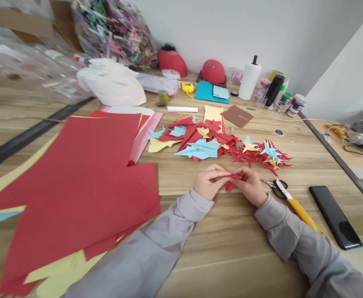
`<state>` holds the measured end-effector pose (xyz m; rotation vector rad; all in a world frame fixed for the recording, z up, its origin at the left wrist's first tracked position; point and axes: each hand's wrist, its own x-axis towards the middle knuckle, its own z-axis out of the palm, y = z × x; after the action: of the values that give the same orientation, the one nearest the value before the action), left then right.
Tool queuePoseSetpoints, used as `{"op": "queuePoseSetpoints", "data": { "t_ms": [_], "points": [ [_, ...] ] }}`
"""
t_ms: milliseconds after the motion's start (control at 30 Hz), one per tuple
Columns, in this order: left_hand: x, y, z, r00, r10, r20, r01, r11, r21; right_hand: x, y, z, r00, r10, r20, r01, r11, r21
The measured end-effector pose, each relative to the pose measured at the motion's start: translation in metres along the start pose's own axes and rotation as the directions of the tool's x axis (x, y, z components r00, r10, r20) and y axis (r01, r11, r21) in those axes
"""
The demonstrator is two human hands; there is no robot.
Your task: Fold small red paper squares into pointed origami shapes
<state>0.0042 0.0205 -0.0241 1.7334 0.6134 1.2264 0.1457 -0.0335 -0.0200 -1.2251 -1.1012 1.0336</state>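
Note:
Between my two hands is a small folded piece of red paper [230, 186], held just above the wooden table. My left hand [211, 182] pinches its left side with thumb and fingers. From the right, my right hand [250, 185] grips the other edge the same way. Part of the paper is hidden behind the fingertips. Just beyond the hands lies a heap of folded and cut paper pieces [203, 149] in red, yellow and light blue, with several star shapes at its right end.
Large red paper sheets [85, 198] cover the left side. Right of my hands lie scissors [277, 188], a yellow-handled cutter [304, 214] and a black phone [335, 217]. A brown card [237, 116], a tape measure [187, 87], a white roll [250, 80] and small bottles stand or lie behind.

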Motion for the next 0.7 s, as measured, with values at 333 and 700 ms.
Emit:
{"op": "queuePoseSetpoints", "data": {
  "t_ms": [333,700],
  "points": [
    [-0.0017,0.0020,0.0001,0.994,0.105,-0.021,-0.103,0.991,0.090,-0.0008,-0.0009,0.0004,0.999,0.012,0.047,-0.012,1.000,-0.013],
    [-0.0057,0.0069,0.0010,0.977,0.209,0.046,-0.214,0.955,0.207,-0.0013,0.0016,-0.0009,0.994,-0.061,0.092,0.078,0.978,-0.195]
  ]
}}
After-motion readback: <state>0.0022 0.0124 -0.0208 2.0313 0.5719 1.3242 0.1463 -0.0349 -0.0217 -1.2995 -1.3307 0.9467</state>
